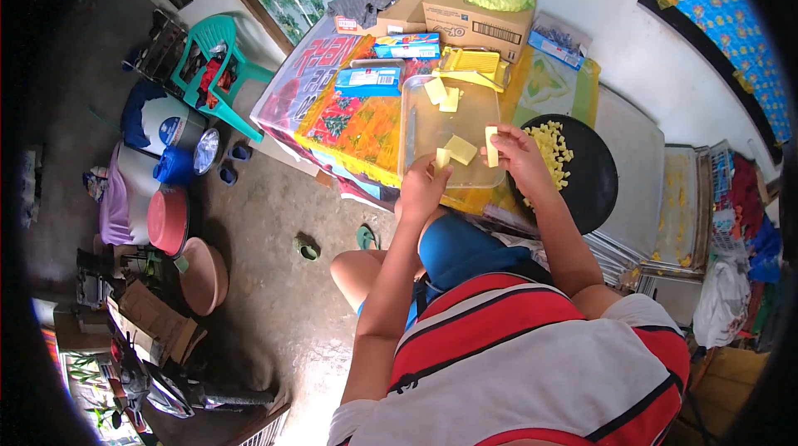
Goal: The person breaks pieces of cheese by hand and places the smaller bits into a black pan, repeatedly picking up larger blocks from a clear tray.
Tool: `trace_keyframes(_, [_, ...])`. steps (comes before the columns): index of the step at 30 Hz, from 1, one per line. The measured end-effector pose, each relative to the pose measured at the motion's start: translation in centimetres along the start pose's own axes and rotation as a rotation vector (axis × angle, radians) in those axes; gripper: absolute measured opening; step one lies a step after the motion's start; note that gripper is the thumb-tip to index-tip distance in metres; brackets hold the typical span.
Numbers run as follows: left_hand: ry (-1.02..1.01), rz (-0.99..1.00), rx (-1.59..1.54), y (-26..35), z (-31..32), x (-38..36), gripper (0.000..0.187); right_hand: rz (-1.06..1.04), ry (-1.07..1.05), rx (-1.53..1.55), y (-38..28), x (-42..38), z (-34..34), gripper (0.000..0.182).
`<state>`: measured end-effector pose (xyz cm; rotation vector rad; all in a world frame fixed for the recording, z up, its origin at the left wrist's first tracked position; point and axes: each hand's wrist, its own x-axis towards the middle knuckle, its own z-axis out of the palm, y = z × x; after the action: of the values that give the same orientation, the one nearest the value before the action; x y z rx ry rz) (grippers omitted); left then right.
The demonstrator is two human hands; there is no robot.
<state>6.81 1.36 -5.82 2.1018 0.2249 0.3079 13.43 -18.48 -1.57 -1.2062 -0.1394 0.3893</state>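
Note:
My left hand (424,183) pinches a small piece of pale yellow cheese (442,157) over the near edge of a clear plastic tray (408,134). My right hand (517,155), at the tray's right side, has its fingers closed on a narrow upright slab of cheese (493,147). Between the two hands a square slice (460,150) lies on the tray. Two more slices (440,93) rest near its far end. To the right, many small cheese cubes (552,147) sit on a round black pan (592,184). A yellow slotted plastic tool (472,66) stands at the tray's far edge.
Blue boxes (368,82) and cardboard cartons (478,20) stand farther back on the cloth-covered table (332,134). Metal trays (632,155) are stacked at the right. A green chair (218,72) and basins (204,275) stand at the left. Slippers (307,247) lie on the floor.

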Motion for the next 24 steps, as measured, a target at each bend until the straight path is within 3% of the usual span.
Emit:
trace_keyframes(4, [-0.015, 0.056, 0.303, -0.3, 2.6, 2.7, 0.04, -0.01, 0.147, -0.069, -0.4, -0.1, -1.4, 0.032])
trace_keyframes(12, [-0.191, 0.108, 0.625, -1.0, 6.1, 6.1, 0.04, -0.044, 0.102, 0.068, 0.5, -0.4, -2.4, 0.038])
trace_keyframes(18, [-0.089, 0.152, 0.559, -0.5, 5.4, 5.5, 0.041, -0.047, 0.125, 0.067, 0.8, -0.5, -2.6, 0.03])
trace_keyframes(21, [0.035, 0.187, 0.127, -1.5, 4.8, 5.5, 0.044, -0.042, 0.14, 0.064, 1.0, -0.6, -2.1, 0.031])
trace_keyframes(24, [-0.179, -0.272, -0.675, 1.4, 2.1, 3.2, 0.04, -0.063, 0.074, 0.091, 1.2, -0.8, -1.3, 0.032])
